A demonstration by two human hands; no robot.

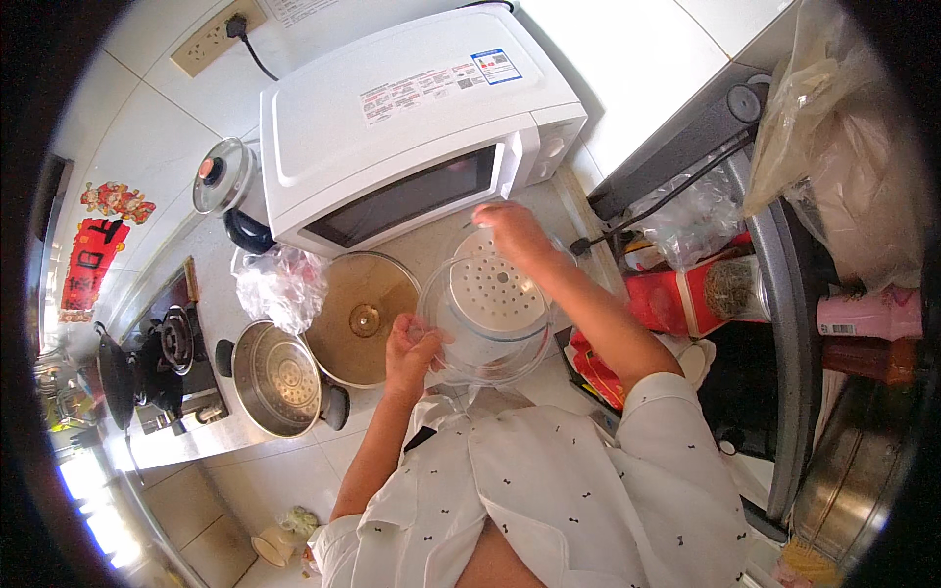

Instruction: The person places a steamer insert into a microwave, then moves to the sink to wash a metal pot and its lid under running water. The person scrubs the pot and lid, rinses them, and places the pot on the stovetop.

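My left hand (417, 351) is closed around the near left rim of a clear round glass bowl (491, 361), which is tilted in front of my body. A pale round steamer plate (485, 301) with many small holes shows through and beyond the glass; I cannot tell whether it lies inside the bowl or behind it. My right hand (514, 234) is above the plate's far edge with its fingers pinched together. Whether those fingers hold something thin is unclear. A large round pot lid (353, 287) with a central knob lies left of my left hand.
A steel steamer pot (283, 386) with side handles stands left, near the counter's front edge. Behind are a white microwave (426, 95), a crumpled plastic bag (283, 287) and a glass-lidded pot (224, 176). A gas stove (176, 353) is far left; a dark metal rack (786, 331) stands right.
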